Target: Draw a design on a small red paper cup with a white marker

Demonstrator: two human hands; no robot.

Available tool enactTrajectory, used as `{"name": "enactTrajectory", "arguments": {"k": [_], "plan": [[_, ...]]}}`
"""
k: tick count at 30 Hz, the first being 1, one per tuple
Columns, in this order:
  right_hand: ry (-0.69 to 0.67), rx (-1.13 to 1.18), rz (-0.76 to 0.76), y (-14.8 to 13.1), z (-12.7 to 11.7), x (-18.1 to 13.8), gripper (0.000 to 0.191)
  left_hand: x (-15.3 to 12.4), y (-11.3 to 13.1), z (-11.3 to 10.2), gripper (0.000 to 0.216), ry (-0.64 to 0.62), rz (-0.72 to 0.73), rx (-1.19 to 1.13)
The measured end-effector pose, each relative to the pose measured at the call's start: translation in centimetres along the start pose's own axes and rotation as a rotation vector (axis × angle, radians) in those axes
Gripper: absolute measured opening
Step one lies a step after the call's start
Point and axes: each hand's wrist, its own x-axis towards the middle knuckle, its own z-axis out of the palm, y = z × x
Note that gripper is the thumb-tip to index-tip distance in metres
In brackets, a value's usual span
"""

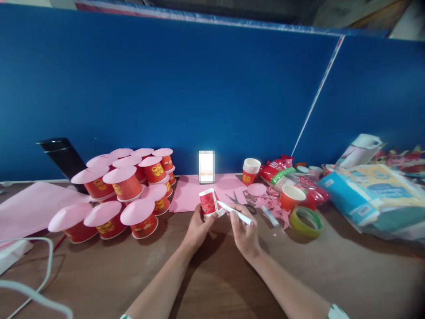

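My left hand (198, 231) is wrapped round a red and white patterned paper cup (207, 204), raised a little above the table and tilted. In my right hand (245, 232) is a white marker (236, 213), pinched by the fingers with its tip pointing left at the cup's side. Whether the tip touches the cup I cannot tell. Behind the hands, pink paper (187, 191) lies flat on the table. Dark scissors (250, 208) lie just beyond my right hand, partly hidden by it.
To the left stand several stacked red cups (127, 187) with pink paper cone tops, near a black bottle (64, 159). On the right are pink scraps (277, 203), a tape roll (306, 221), an orange cup (292, 197), stacked cups (250, 170) and a blue-yellow package (368, 190).
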Motion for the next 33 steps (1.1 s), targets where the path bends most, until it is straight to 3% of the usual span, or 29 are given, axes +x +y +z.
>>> {"name": "enactTrajectory", "arguments": {"k": [9, 33], "plan": [[0.056, 0.016, 0.032, -0.06, -0.11, 0.17, 0.017, 0.18, -0.56, -0.22, 0.050, -0.013, 0.016, -0.018], [-0.044, -0.017, -0.028, -0.87, 0.00, 0.02, 0.018, 0.15, -0.16, -0.14, 0.049, -0.021, -0.001, -0.010]]}}
